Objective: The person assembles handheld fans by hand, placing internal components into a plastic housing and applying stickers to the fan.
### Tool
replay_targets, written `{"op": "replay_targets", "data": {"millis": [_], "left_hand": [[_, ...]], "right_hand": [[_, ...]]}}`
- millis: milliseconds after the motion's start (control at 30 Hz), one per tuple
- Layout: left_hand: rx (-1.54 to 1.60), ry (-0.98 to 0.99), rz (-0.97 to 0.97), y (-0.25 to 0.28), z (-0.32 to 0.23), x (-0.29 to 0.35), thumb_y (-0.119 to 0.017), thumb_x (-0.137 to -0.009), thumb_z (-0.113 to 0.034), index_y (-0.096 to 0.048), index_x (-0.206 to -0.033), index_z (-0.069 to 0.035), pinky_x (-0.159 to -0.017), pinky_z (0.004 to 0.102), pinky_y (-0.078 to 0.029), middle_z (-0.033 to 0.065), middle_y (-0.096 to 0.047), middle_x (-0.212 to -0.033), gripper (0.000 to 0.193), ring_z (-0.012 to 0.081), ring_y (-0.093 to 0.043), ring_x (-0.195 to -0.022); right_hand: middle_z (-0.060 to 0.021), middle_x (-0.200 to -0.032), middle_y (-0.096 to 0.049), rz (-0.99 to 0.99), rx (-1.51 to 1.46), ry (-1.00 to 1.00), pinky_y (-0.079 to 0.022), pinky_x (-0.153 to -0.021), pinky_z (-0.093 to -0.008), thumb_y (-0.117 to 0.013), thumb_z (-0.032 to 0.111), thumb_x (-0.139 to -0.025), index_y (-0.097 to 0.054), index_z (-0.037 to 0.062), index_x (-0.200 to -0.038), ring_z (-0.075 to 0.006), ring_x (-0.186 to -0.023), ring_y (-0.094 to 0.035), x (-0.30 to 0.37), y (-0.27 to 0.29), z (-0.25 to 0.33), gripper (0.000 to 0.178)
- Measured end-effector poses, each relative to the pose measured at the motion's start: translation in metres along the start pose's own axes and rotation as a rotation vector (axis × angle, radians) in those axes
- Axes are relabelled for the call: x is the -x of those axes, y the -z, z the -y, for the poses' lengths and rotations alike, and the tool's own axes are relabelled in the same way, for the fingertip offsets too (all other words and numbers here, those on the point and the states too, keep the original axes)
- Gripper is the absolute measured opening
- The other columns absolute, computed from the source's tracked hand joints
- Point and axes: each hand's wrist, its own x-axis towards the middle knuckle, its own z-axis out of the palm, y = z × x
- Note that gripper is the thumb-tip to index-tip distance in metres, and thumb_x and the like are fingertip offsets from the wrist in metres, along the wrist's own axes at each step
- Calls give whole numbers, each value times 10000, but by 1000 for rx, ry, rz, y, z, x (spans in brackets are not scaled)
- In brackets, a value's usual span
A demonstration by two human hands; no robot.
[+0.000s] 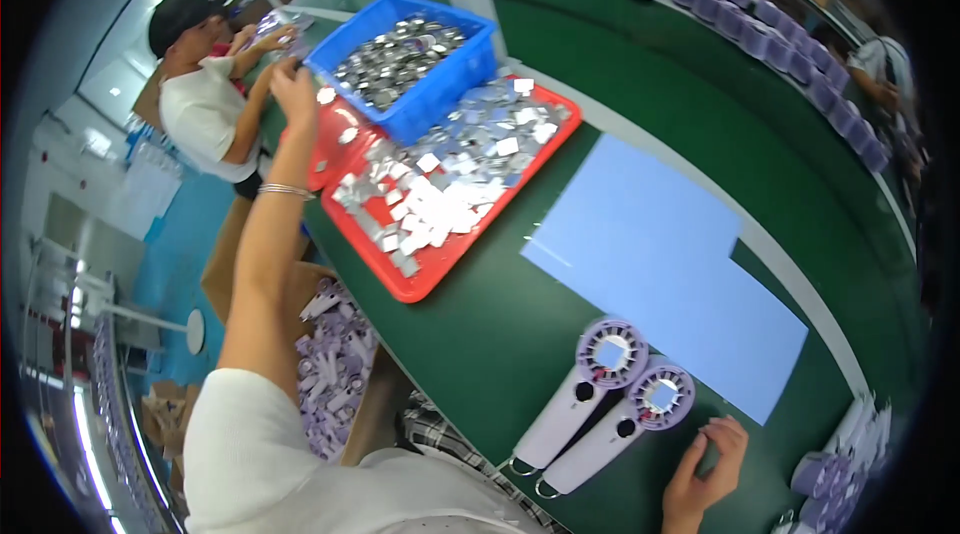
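My left arm stretches far forward, and my left hand (293, 94) is beside the left rim of the blue bin (440, 94). Its fingers are curled together; what they hold, if anything, is too small to tell. Round shiny metal pieces (395, 64) fill the bin. Two light purple handheld fans (548, 424) with round heads and wrist loops lie side by side on the green table (450, 364). Each head has a bright square piece (662, 395) at its centre. Just right of the fans rests my right hand (712, 464), fingers loosely bent and apart, holding nothing.
A red tray (415, 291) of silvery square pieces sits by the bin. Blue sheets (640, 234) lie beyond the fans. Purple parts (755, 39) line the far belt; more stand at lower right. A carton of purple parts (335, 364) is below left. A co-worker (205, 104) works far left.
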Motion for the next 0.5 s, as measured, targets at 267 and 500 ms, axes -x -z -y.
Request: {"op": "replay_targets", "data": {"millis": [267, 500], "left_hand": [[-183, -576, 1092, -107, -79, 6, -676, -887, -230, -458, -1467, -60, -1122, 440, -368, 259, -489, -1438, 642, 391, -466, -1339], [-272, -594, 875, -158, -44, 30, -621, -885, -104, -601, -1285, -10, -989, 435, -464, 244, -623, -1242, 412, 396, -597, -1130]], "right_hand": [[-138, -899, -676, -80, -17, 65, -551, -788, -411, -703, -51, -765, -669, 11, -917, -305, -864, -670, -8, -2, -4, 168], [-121, -902, -650, -116, -59, 82, -530, -789, -384, -703, -55, -784, -665, -8, -932, -288, -858, -645, -3, 2, -8, 159]]}}
